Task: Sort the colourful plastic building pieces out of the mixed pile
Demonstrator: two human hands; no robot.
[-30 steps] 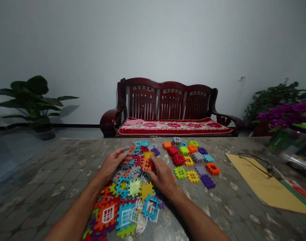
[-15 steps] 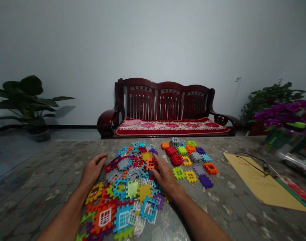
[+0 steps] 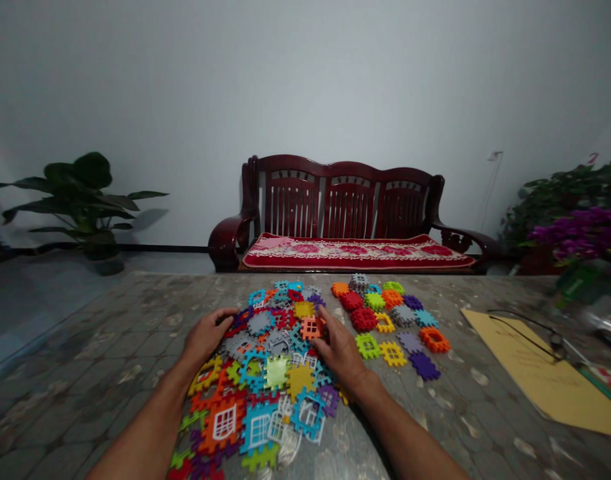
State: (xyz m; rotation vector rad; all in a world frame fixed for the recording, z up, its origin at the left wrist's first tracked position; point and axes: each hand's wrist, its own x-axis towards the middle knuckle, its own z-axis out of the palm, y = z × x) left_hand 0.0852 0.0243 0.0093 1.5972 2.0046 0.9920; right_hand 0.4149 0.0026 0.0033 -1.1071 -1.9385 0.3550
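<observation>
A heap of flat toothed plastic tiles (image 3: 265, 373) in many colours lies on the patterned table (image 3: 110, 373) in front of me. My left hand (image 3: 205, 337) rests on the heap's left edge, fingers curled on a red tile. My right hand (image 3: 338, 350) lies on the heap's right side, fingertips at an orange tile (image 3: 311, 327). To the right, a separate group of tiles (image 3: 390, 320) is laid out in rows.
A yellow envelope (image 3: 540, 380) with a black cord lies on the table's right side. Purple flowers (image 3: 583, 237) stand at the right edge. Beyond the table are a dark wooden bench (image 3: 350, 220) with a red cushion and a potted plant (image 3: 90, 200).
My left hand drew back out to the left of the heap, then returned to its left edge. My right hand stayed on the heap's right side, close to the orange tile.
</observation>
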